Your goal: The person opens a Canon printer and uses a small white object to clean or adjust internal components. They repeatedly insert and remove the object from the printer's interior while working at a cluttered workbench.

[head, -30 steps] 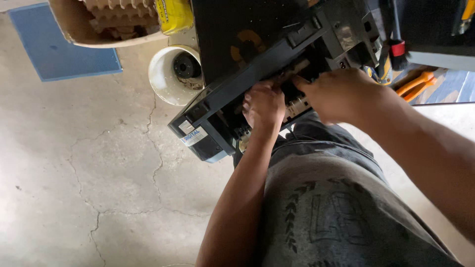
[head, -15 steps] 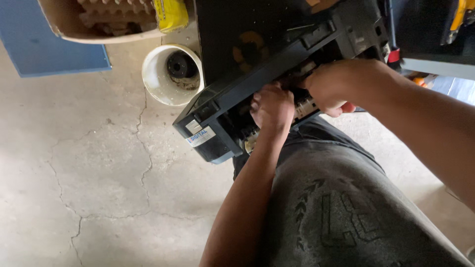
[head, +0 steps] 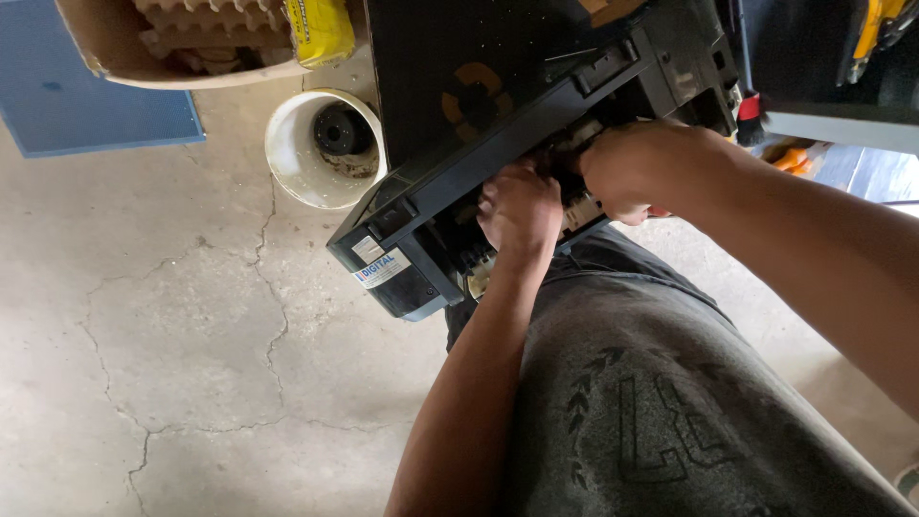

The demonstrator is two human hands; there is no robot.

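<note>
A black electronic device (head: 421, 211) with an opened casing rests on my lap, tilted, with white stickers on its near corner. My left hand (head: 520, 206) reaches up into the open underside, fingers curled around inner parts. My right hand (head: 632, 168) is closed in a fist at the same opening, just right of the left hand; what it grips is hidden. My grey printed shirt (head: 670, 402) fills the lower right.
A white bucket (head: 287, 163) with a dark round part inside stands on the cracked concrete floor. Behind it are a cardboard box (head: 115, 57) with egg trays, a yellow packet (head: 321, 29) and a blue mat (head: 86, 105). Orange-handled tools (head: 790, 158) lie at right.
The view has shifted a little; the bucket and box appear farther right. Both hands stay at the device's opening, the right fist slightly lower.
</note>
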